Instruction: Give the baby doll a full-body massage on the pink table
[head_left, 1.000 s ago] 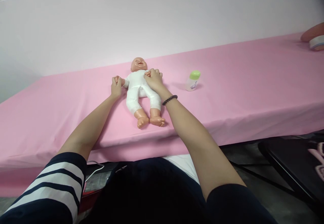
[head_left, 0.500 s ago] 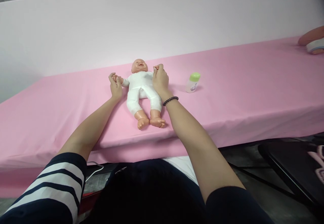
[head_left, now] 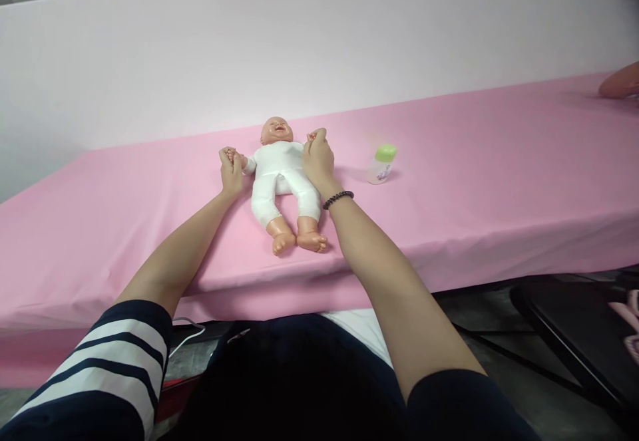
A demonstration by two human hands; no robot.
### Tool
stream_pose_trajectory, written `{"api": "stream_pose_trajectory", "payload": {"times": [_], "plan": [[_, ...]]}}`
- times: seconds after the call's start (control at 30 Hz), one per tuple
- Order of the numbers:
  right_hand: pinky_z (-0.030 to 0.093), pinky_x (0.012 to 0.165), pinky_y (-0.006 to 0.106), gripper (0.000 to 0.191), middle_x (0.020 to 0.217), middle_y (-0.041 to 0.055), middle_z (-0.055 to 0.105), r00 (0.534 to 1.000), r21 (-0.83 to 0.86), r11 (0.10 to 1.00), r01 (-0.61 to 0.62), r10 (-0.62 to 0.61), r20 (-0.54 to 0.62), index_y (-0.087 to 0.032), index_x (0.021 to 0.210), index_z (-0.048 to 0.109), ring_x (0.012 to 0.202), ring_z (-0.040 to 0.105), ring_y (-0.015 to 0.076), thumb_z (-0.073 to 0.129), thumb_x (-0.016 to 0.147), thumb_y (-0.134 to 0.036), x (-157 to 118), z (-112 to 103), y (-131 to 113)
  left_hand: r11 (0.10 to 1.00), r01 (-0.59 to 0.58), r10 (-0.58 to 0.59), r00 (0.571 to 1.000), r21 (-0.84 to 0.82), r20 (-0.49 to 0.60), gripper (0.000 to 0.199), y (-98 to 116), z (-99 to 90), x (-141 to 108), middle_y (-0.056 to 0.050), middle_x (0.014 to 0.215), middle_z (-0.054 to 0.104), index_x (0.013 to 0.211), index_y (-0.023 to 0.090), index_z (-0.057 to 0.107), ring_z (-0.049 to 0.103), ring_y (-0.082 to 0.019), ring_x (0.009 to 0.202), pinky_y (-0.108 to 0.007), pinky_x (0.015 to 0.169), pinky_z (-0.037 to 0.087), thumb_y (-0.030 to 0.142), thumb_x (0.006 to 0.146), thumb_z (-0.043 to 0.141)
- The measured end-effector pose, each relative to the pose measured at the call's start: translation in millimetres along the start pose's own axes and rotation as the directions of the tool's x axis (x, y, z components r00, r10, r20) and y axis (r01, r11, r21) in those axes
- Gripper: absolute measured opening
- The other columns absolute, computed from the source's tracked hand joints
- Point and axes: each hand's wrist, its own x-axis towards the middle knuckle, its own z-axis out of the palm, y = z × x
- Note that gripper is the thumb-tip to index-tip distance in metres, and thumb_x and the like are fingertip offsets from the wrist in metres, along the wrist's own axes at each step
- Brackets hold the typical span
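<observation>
A baby doll (head_left: 282,165) with a white cloth body lies on its back on the pink-covered table (head_left: 474,168), feet toward me. My left hand (head_left: 231,169) is closed around the doll's hand on the left side. On the other side, my right hand (head_left: 318,158) grips the doll's other hand, with the thumb and fingers curled over it. A bottle (head_left: 381,165) with a light green cap stands to the right of my right hand, apart from it.
A white wall (head_left: 319,42) rises behind the table. At the far right edge part of another doll or limb (head_left: 620,83) shows. A black folding chair (head_left: 574,334) stands below right, with something pink on it. A white cable (head_left: 188,338) hangs under the table's front edge.
My left fingers have closed further around the doll's hand. The whole view has shifted slightly, and less shows at the far right edge. The doll and bottle keep their places.
</observation>
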Motion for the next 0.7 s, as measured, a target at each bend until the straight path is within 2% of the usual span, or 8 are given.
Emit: {"api": "stream_pose_trajectory", "payload": {"times": [0.17,0.3,0.37,0.47,0.53,0.57,0.63,0.7], "plan": [[0.052,0.1,0.048,0.033,0.12,0.0145,0.065,0.999,0.024,0.999,-0.021,0.022,-0.037,-0.024,0.128,0.046,0.115,0.065,0.0293,0.037,0.108,-0.048,7,4,10,0.999,-0.018,0.018,1.0,0.03,-0.008,0.045,0,-0.2,0,-0.009,0.112,0.06,0.123,0.025,0.044,0.066,-0.022,0.11,-0.04,0.102,0.052,0.064,0.101,0.049],[0.053,0.098,0.045,0.031,0.114,0.0102,0.069,0.996,0.048,0.995,0.087,-0.088,0.021,-0.025,0.13,0.05,0.11,0.067,0.0267,0.047,0.105,-0.041,6,2,5,0.991,-0.085,0.083,0.996,0.104,0.02,0.059,8,0.0,-3,-0.01,0.119,0.06,0.137,0.026,0.039,0.066,-0.021,0.107,-0.037,0.094,0.054,0.055,0.094,0.067],[0.053,0.098,0.044,0.027,0.108,0.0084,0.072,0.976,0.038,0.986,0.163,-0.167,0.142,-0.024,0.123,0.059,0.105,0.067,0.0264,0.057,0.098,-0.034,1,-3,-3,0.974,-0.162,0.145,0.983,0.159,0.115,0.054,17,-0.3,-5,-0.01,0.118,0.063,0.132,0.024,0.047,0.066,-0.022,0.106,-0.037,0.092,0.054,0.05,0.091,0.071],[0.053,0.096,0.042,0.018,0.101,0.0069,0.074,0.91,0.011,0.965,0.261,-0.25,0.331,-0.021,0.104,0.07,0.1,0.067,0.0263,0.064,0.088,-0.023,-7,-11,-16,0.928,-0.309,0.229,0.914,0.208,0.336,0.033,30,-1.2,-8,-0.009,0.111,0.07,0.112,0.022,0.063,0.065,-0.025,0.104,-0.04,0.095,0.053,0.044,0.089,0.07],[0.053,0.096,0.041,0.015,0.099,0.0062,0.075,0.885,0.02,0.958,0.285,-0.271,0.378,-0.021,0.097,0.073,0.099,0.068,0.0257,0.065,0.084,-0.02,-10,-14,-21,0.908,-0.359,0.25,0.877,0.214,0.409,0.025,36,-0.6,-10,-0.008,0.109,0.072,0.105,0.022,0.068,0.066,-0.025,0.103,-0.042,0.097,0.052,0.041,0.089,0.069],[0.053,0.096,0.041,0.015,0.098,0.006,0.076,0.886,0.032,0.959,0.282,-0.273,0.376,-0.02,0.096,0.074,0.098,0.068,0.0253,0.065,0.084,-0.019,-11,-14,-22,0.91,-0.354,0.246,0.878,0.213,0.41,0.024,37,0.3,-9,-0.008,0.109,0.073,0.104,0.022,0.069,0.066,-0.025,0.103,-0.042,0.097,0.052,0.04,0.088,0.069],[0.053,0.097,0.041,0.016,0.099,0.0058,0.076,0.907,0.073,0.965,0.252,-0.262,0.331,-0.02,0.097,0.074,0.099,0.069,0.0245,0.065,0.084,-0.021,-9,-12,-21,0.938,-0.283,0.201,0.915,0.2,0.349,0.026,33,2.7,-8,-0.008,0.11,0.073,0.105,0.022,0.068,0.066,-0.025,0.104,-0.041,0.096,0.053,0.04,0.087,0.07],[0.053,0.098,0.039,0.017,0.103,0.0064,0.075,0.95,0.144,0.972,0.185,-0.215,0.227,-0.02,0.102,0.073,0.101,0.069,0.023,0.064,0.088,-0.025,-2,-8,-16,0.976,-0.142,0.109,0.976,0.167,0.191,0.027,20,3.6,-3,-0.007,0.11,0.071,0.105,0.022,0.064,0.066,-0.024,0.104,-0.039,0.093,0.054,0.041,0.087,0.07]]}}
